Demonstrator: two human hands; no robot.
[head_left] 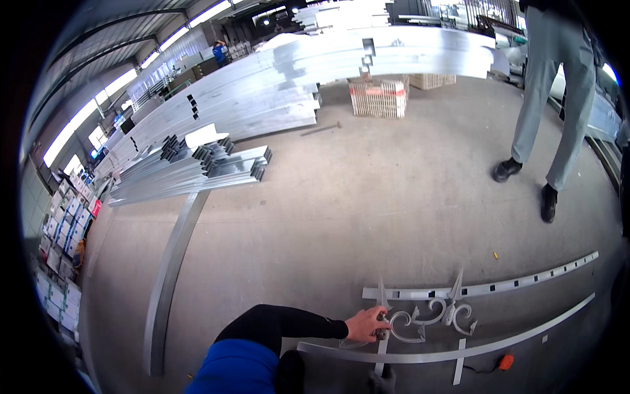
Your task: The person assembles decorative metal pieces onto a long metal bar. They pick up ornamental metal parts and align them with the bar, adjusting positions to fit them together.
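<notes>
My left hand [364,325], in a black sleeve, reaches in from the lower left. Its fingers are closed around a grey spear-topped picket [382,292], just below the point. Curled metal scrollwork [407,328] lies right beside that hand and runs to a second spear-topped picket [457,285]. Beyond them on the floor is a pale rail with square holes [499,287]. A long flat bar [459,356] crosses the pickets on the near side. At the first picket's near end a dark shape [383,379] shows, perhaps my right hand in a glove; its fingers are not clear.
A small orange thing with a dark cord [505,362] lies near the bar. Another person [551,98] stands at the right. Stacked metal profiles [216,164] and a long beam [172,282] are on the left. A slatted crate [378,98] sits farther back.
</notes>
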